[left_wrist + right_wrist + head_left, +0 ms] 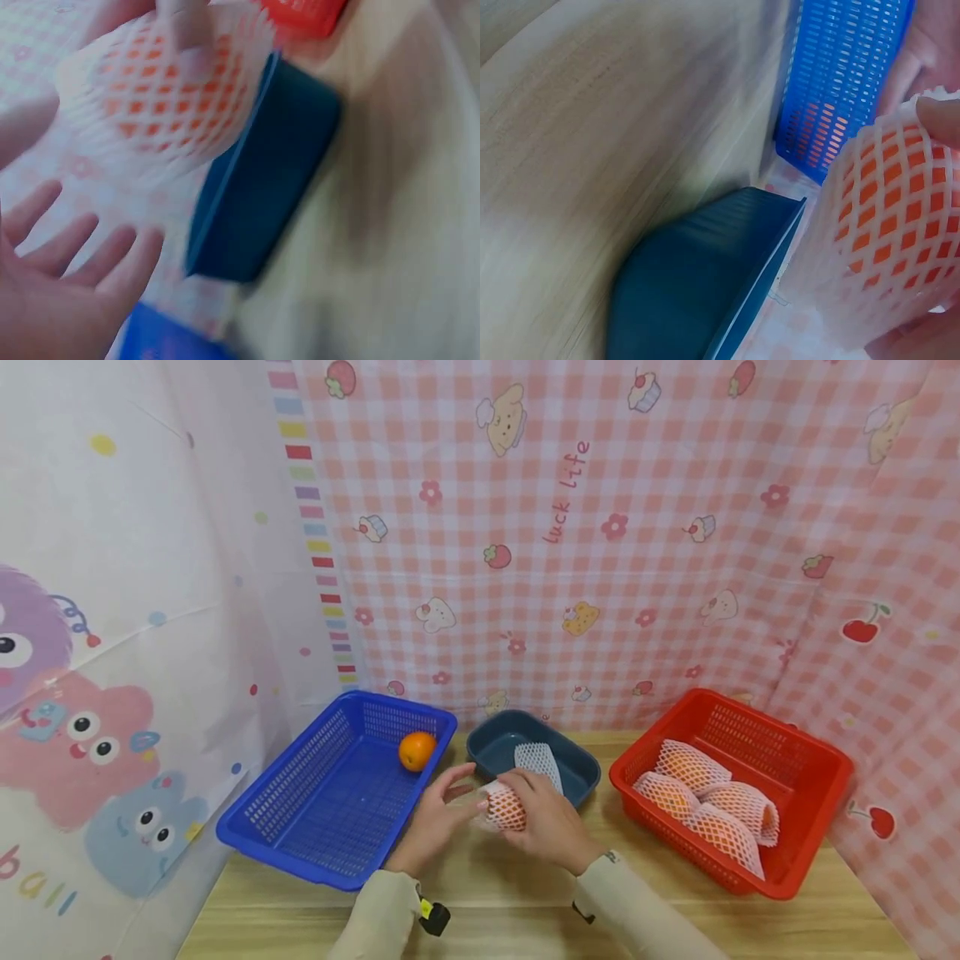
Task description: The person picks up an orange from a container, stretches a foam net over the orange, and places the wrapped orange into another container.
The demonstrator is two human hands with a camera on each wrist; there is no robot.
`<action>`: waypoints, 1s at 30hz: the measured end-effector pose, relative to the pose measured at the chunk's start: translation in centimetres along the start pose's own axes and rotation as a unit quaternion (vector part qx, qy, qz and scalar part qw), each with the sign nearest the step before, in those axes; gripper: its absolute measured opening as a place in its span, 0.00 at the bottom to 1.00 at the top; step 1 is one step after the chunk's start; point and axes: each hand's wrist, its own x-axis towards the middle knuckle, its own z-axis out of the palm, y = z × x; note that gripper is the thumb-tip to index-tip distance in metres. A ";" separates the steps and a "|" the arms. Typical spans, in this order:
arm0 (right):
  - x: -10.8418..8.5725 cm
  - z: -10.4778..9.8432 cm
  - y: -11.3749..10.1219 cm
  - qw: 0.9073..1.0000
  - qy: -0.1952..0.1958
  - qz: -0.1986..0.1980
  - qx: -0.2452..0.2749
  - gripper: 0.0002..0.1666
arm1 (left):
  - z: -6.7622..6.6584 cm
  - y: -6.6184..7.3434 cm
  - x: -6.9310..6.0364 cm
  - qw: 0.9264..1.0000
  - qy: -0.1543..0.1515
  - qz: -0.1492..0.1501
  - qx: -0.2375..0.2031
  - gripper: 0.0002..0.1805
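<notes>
An orange in a white foam net sleeve (506,808) is held above the table, in front of the dark teal basin. My right hand (551,822) grips it, thumb and fingers round the netting. Beside it on the left is my left hand (438,814); in the left wrist view that hand's fingers (67,277) are spread and hold nothing. Its thumb comes close to the sleeve's edge, and whether it touches I cannot tell. The orange's skin shows through the mesh of the netted orange (900,210) in the right wrist view.
A blue basket (315,868) on the left contains one bare orange (417,751). Behind the hands, the teal basin (585,760) has an empty foam net (537,762) in it. On the right, a red basket (810,777) contains several netted fruits (723,839). Patterned cloth hangs behind.
</notes>
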 end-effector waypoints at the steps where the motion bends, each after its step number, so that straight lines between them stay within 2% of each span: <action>1: 0.0 0.0 0.1 1.000 0.005 0.004 -0.005 0.43 | -0.4 0.3 0.1 0.999 0.026 0.018 0.035 0.31; 3: 0.0 0.0 0.2 1.000 0.012 0.012 -0.021 0.43 | -1.2 0.7 0.2 0.989 0.076 0.053 0.118 0.30; 5: 0.0 0.0 0.2 0.999 0.015 0.021 -0.038 0.43 | -2.1 1.0 0.2 0.970 0.114 0.070 0.202 0.29; 6: 0.0 0.0 0.2 0.999 0.015 0.026 -0.045 0.43 | -2.5 1.0 0.1 0.960 0.128 0.069 0.241 0.28; 7: 0.0 0.0 0.3 0.998 0.015 0.031 -0.053 0.43 | -2.9 1.0 0.0 0.950 0.136 0.063 0.274 0.28; 9: 0.0 0.0 0.2 0.997 0.014 0.039 -0.061 0.43 | -3.5 0.7 -0.3 0.936 0.138 0.039 0.322 0.29; 14: -0.1 0.0 0.1 0.997 0.013 0.047 -0.060 0.44 | -4.1 0.2 -1.1 0.912 0.132 -0.042 0.385 0.30; 16: -0.2 0.0 0.2 0.997 0.014 0.047 -0.059 0.43 | -4.2 0.1 -1.3 0.903 0.135 -0.065 0.402 0.29; 18: -0.3 0.0 0.3 0.997 0.018 0.048 -0.059 0.43 | -4.2 0.0 -1.4 0.895 0.139 -0.073 0.417 0.27; 20: -0.4 0.0 0.4 0.997 0.023 0.049 -0.056 0.43 | -4.2 0.0 -1.5 0.890 0.142 -0.078 0.426 0.25; 22: -0.5 0.0 0.4 0.997 0.029 0.051 -0.047 0.44 | -4.3 0.0 -1.5 0.888 0.143 -0.079 0.430 0.24; 26: -0.5 -0.3 0.5 0.997 0.042 0.066 -0.019 0.45 | -4.5 -0.1 -1.5 0.889 0.146 -0.074 0.428 0.23; 30: -0.5 -0.8 0.7 0.996 0.062 0.068 -0.003 0.45 | -4.7 -0.1 -1.5 0.893 0.143 -0.066 0.421 0.23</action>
